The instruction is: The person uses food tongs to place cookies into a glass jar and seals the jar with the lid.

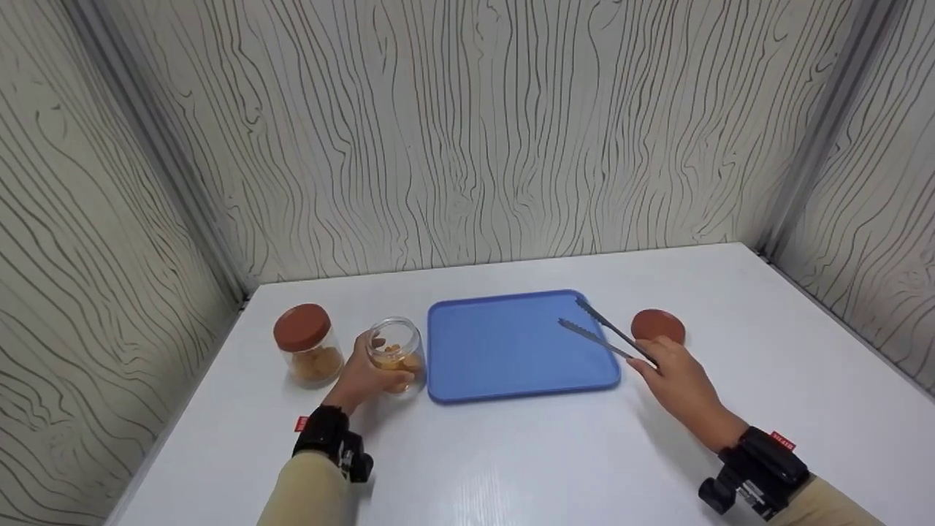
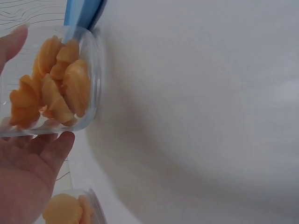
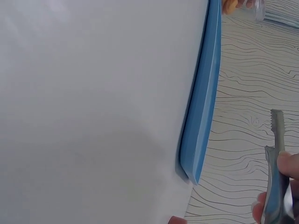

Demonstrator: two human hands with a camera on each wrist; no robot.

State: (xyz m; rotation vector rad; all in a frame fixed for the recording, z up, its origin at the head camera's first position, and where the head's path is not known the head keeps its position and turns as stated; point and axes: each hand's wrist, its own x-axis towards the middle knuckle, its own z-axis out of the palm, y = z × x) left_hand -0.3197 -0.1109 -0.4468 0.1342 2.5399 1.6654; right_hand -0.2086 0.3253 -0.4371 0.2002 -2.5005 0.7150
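My left hand point(image 1: 363, 376) grips a clear jar point(image 1: 414, 365) by its side, just left of the blue tray point(image 1: 504, 351). The jar has no lid on, and several ridged orange snack pieces point(image 2: 58, 88) lie at its bottom. In the right wrist view, metal tongs point(image 3: 279, 128) with toothed tips show between the thumb and fingers. My right hand point(image 1: 679, 383) holds them at the tray's right side, their two arms spread apart and reaching over the tray. A round brown lid point(image 1: 657, 325) lies on the table, partly behind that hand.
A second jar point(image 1: 315, 363), closed with a brown lid point(image 1: 302, 327), stands left of my left hand and also contains orange pieces. Everything rests on a white table point(image 1: 467, 460). Wood-grain patterned panels point(image 1: 467, 146) rise behind the table and at both sides.
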